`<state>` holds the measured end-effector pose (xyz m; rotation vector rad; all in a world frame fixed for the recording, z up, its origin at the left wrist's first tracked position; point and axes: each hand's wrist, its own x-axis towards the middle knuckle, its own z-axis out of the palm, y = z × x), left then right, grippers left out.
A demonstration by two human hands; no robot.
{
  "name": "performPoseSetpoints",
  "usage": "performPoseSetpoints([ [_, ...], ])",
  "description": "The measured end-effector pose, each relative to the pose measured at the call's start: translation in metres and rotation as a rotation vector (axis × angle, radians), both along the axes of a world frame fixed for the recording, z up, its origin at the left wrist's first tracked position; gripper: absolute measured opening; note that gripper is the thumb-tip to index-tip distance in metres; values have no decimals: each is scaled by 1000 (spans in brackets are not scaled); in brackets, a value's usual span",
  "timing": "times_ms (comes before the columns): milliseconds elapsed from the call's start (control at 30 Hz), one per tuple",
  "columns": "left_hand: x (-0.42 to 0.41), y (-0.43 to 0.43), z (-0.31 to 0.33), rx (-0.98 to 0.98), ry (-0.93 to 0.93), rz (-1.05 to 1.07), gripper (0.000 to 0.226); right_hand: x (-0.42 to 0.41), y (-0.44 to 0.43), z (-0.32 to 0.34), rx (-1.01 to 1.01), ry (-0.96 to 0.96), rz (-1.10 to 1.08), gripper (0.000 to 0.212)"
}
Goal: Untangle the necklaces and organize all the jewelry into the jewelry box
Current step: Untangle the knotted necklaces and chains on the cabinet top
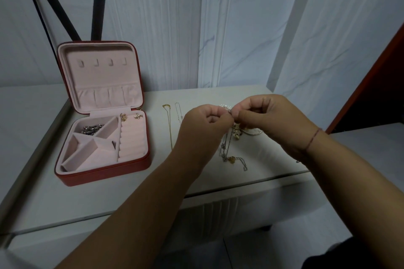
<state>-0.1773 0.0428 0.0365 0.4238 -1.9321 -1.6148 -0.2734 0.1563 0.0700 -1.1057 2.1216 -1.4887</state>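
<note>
A red jewelry box with pink lining stands open at the left of the white table. Inside lie a silver chain in a back compartment and two gold earrings near the hinge. My left hand and my right hand meet above the table, both pinching a tangled bunch of necklaces that hangs down to the tabletop. A pearl strand shows above my fingers. A gold necklace and a thin silver chain lie straight on the table, left of my hands.
The white table ends in a front edge just below the dangling chains. Black stand legs rise behind the box. A marbled wall stands at the back, and a red-brown panel at the far right.
</note>
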Motion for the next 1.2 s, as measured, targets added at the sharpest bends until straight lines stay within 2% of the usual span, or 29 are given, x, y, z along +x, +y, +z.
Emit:
performPoseSetpoints([
  [200, -2, 1, 0, -128, -27, 20, 15, 3, -2, -2, 36, 18, -3, 12],
  [400, -2, 4, 4, -98, -44, 53, 23, 0, -6, -4, 20, -59, -110, 10],
  [533, -1, 4, 5, -135, -78, 27, 19, 1, -3, -2, 31, -126, 11, 10],
  [767, -1, 4, 6, -193, -74, 4, 18, 3, -1, -2, 66, -73, 87, 4],
  [900, -1, 3, 7, -133, -90, -13, 22, 2, -1, -2, 39, -73, 74, 9],
  [1033, -1, 3, 7, -123, -112, -87, 40, 2, -2, 1, -11, -148, 52, 12],
  [1133, 1, 6, 9, -81, -153, -135, 27, 3, -4, 2, -36, -242, 44, 16],
  [1200, 1, 9, 12, -4, -179, -158, 27, 4, -4, 3, -50, -307, 42, 18],
])
